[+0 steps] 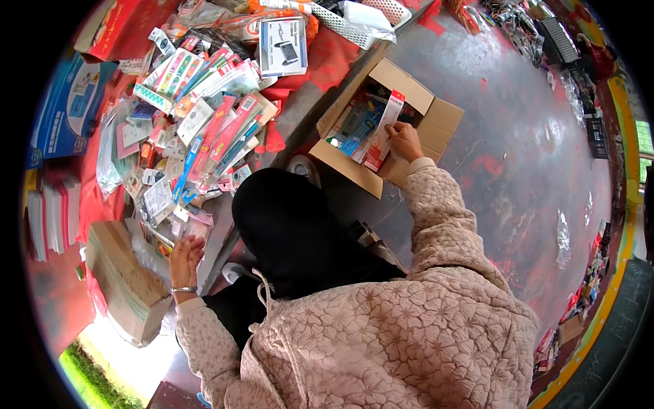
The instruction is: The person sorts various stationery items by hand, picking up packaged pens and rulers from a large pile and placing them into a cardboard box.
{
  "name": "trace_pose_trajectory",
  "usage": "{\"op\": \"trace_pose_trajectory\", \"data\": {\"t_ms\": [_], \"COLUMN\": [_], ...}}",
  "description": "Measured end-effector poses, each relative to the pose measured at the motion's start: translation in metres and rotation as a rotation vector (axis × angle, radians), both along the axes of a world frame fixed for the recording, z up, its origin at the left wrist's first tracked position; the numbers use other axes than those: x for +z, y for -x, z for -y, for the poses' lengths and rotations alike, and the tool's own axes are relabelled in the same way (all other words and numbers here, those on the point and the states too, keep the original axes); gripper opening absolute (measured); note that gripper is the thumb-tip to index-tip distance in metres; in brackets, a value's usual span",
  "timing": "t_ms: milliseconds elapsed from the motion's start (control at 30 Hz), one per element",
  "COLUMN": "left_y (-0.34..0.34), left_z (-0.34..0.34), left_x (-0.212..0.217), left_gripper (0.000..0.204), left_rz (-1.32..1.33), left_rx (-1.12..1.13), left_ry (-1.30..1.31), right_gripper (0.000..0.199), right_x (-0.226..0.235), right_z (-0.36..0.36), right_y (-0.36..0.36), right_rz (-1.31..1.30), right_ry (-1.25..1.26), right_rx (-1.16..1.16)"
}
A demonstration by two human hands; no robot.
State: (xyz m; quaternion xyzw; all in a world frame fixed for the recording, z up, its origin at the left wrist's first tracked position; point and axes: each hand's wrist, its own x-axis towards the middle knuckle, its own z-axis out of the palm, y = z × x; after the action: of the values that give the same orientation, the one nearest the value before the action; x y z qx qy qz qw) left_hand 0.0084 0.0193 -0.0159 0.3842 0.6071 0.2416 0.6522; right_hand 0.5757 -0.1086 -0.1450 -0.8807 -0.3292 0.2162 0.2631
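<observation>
An open cardboard box [319, 124] stands on the floor with its flaps out. Inside it lie packaged goods in blue, clear and dark wrapping. My right hand [407, 141] reaches over its right side, fingers closed on the edge of a long narrow red-and-white carton [383, 131], which leans slantwise over the other contents. My left hand [186, 261], with a metal bangle at the wrist, is at the lower edge of a heap of small packaged goods [204, 129]. Its fingers are loosely bent and apart, with nothing visible in them.
A blue carton [71, 105] and stacked books [54, 215] stand at the far left. A brown cardboard box [126, 279] lies beside my left hand. A white carton with a device picture [283, 46] and a white basket [351, 24] are at the top. Scraps litter the floor [504, 150].
</observation>
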Motion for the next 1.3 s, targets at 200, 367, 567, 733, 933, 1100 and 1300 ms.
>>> {"op": "trace_pose_trajectory", "data": {"t_ms": [200, 367, 567, 733, 933, 1100, 1300], "left_y": [0.004, 0.009, 0.005, -0.012, -0.017, -0.017, 0.004], "left_z": [0.003, 0.007, 0.002, -0.005, -0.016, -0.026, -0.027], "left_x": [-0.014, -0.029, -0.03, 0.011, 0.033, 0.039, 0.064], "left_gripper": [0.031, 0.036, 0.031, 0.026, 0.024, 0.024, 0.023], "left_rz": [-0.068, -0.092, -0.092, -0.054, 0.107, 0.191, 0.279], "left_rx": [0.011, 0.011, 0.002, -0.016, -0.034, -0.091, 0.012], "left_ry": [0.066, 0.144, 0.136, 0.07, -0.038, -0.087, -0.201], "right_gripper": [0.048, 0.035, 0.023, 0.022, 0.025, 0.023, 0.019], "right_x": [-0.1, -0.082, -0.137, -0.089, 0.042, 0.13, 0.111], "right_z": [0.002, -0.03, -0.021, -0.029, -0.097, -0.19, -0.266], "right_y": [-0.026, -0.004, 0.014, 0.027, 0.018, 0.132, 0.26], "right_rz": [-0.411, -0.011, 0.161, 0.228, -0.554, 0.005, 0.667], "right_ry": [0.098, 0.493, 0.491, 0.49, -0.176, -0.19, -0.042], "right_rx": [-0.063, -0.132, 0.394, 0.281, 0.232, 0.854, 1.258]}}
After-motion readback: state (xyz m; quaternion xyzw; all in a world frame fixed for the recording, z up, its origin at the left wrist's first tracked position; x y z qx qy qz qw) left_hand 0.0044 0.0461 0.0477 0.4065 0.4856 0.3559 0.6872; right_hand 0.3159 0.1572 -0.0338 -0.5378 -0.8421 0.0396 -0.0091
